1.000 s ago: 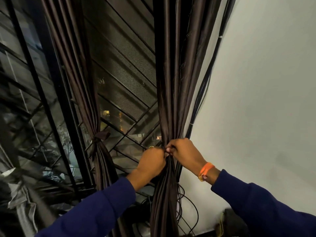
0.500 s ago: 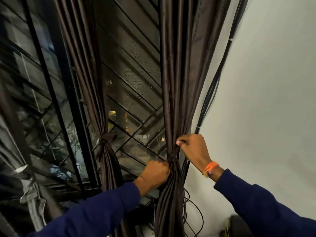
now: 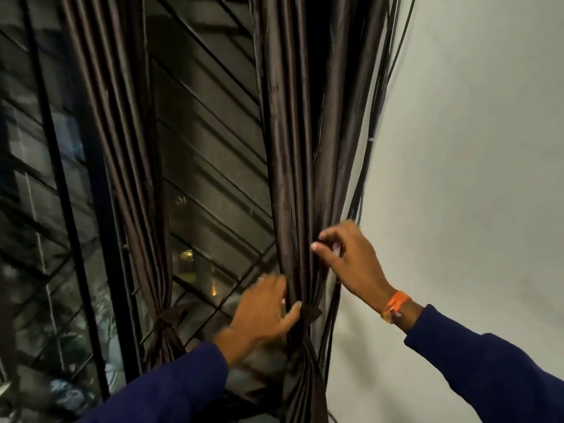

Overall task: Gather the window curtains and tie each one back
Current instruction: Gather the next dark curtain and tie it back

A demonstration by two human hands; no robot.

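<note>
Landmark: right curtain, dark brown, gathered into a bunch against the white wall, cable bundle running just beside it on the wall side. Left curtain well apart toward the window grille, already cinched with its knotted tie. So judged step: second curtain, finishing the tie-back. Right curtain's tie sits low on the bunch, wrapped and apparently knotted. Left hand on the grille side of the bunch, fingers loosely around the folds, thumb touching the tie; partly blurred. Right hand higher up on the wall side, fingertips pinching a fold above the tie. Next move likely: tidy pleats, check the knot holds, then let go without dragging the cables.
</note>
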